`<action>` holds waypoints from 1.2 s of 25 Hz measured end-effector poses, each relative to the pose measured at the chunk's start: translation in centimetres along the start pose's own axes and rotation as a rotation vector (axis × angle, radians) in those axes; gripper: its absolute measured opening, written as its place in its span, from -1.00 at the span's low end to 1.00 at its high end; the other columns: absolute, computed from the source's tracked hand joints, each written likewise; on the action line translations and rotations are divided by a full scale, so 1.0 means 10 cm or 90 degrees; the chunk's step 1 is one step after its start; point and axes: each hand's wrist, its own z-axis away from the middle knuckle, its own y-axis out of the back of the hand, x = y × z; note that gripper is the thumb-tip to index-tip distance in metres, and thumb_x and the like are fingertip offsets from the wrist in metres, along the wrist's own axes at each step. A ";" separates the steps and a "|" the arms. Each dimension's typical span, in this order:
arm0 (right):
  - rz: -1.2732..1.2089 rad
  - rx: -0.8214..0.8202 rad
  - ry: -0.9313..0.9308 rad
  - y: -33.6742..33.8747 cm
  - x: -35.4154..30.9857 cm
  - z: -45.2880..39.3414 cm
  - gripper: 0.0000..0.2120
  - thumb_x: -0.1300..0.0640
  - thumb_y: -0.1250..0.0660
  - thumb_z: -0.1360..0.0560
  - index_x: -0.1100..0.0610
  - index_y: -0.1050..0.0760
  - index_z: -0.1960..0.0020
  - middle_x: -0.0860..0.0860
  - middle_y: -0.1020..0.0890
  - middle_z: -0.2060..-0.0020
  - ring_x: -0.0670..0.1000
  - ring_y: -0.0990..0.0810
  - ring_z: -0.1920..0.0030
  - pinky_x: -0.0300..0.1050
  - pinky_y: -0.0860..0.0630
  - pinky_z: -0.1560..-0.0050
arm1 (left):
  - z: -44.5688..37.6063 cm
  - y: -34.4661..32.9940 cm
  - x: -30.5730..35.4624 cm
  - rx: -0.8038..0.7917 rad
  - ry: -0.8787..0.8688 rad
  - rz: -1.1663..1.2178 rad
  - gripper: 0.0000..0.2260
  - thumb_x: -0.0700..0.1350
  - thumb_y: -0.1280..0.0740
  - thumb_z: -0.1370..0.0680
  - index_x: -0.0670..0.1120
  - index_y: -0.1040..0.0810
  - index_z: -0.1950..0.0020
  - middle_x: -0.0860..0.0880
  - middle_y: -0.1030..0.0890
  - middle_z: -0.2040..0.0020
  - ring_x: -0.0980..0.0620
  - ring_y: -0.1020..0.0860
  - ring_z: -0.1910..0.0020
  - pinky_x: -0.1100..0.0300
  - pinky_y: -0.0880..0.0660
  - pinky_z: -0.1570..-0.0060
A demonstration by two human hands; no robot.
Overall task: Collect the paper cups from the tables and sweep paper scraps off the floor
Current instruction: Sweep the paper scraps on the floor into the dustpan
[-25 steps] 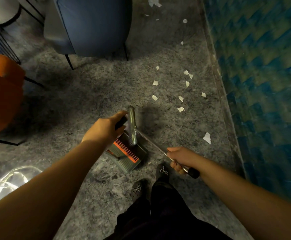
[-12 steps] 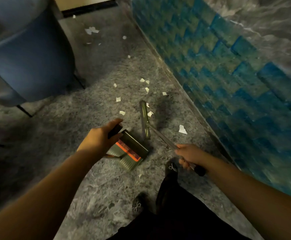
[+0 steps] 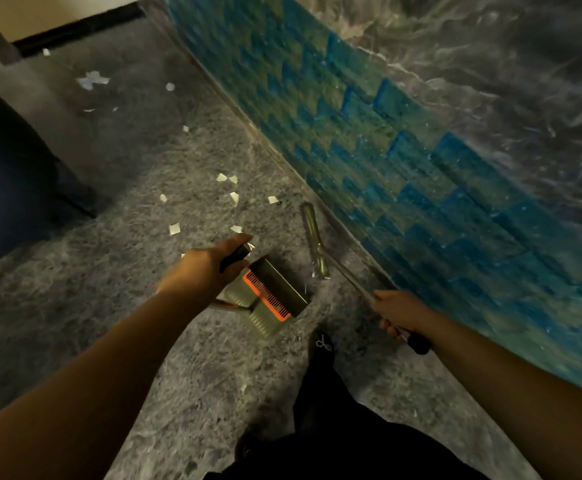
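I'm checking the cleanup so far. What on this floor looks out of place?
Torn white paper scraps lie scattered over the grey speckled floor, beyond the olive dustpan with the orange comb, none swept in yet. A bigger crumpled piece lies farther off.

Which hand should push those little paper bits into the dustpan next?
Probably the right hand: it grips the broom, whose head lies by the wall, beside the paper scraps. The left hand grips the dustpan handle, keeping it ready.
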 end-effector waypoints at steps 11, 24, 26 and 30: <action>0.100 -0.035 -0.017 1.08 -0.20 -0.88 -0.53 0.16 -0.16 -0.64 0.17 -0.19 -0.52 0.07 -0.48 0.34 0.00 -0.42 0.45 -0.23 -0.39 0.48 | -1.65 -0.37 0.81 -0.076 -0.056 -0.105 -0.57 0.13 -0.28 -0.56 0.23 -0.35 -0.44 -0.14 -0.64 -0.01 -0.13 -0.62 0.08 0.05 -0.57 0.04; -0.069 -0.167 -0.056 0.71 -0.43 -1.02 -0.64 0.17 -0.13 -0.64 0.13 -0.35 -0.42 0.11 -0.45 0.33 -0.05 -0.36 0.42 -0.25 -0.33 0.47 | -1.53 -0.28 0.71 -0.038 -0.069 -0.152 -0.57 0.09 -0.33 -0.56 0.22 -0.38 -0.43 0.15 -0.35 0.40 0.21 -0.33 0.50 0.33 -0.28 0.47; -0.061 -0.160 -0.046 0.69 -0.44 -0.95 -0.64 0.17 -0.14 -0.63 0.11 -0.35 -0.42 0.12 -0.46 0.30 -0.03 -0.37 0.40 -0.21 -0.33 0.43 | -1.47 -0.27 0.64 -0.053 -0.059 -0.140 -0.56 0.10 -0.33 -0.56 0.23 -0.36 -0.44 0.09 -0.41 0.37 0.12 -0.41 0.47 0.26 -0.41 0.39; -0.037 -0.117 -0.027 0.73 -0.45 -0.83 -0.59 0.18 -0.16 -0.63 0.11 -0.29 -0.47 0.12 -0.48 0.34 -0.02 -0.40 0.42 -0.22 -0.37 0.46 | -1.38 -0.24 0.55 -0.066 -0.042 -0.117 -0.55 0.10 -0.32 -0.56 0.26 -0.34 -0.44 0.05 -0.49 0.31 0.09 -0.48 0.41 0.20 -0.50 0.33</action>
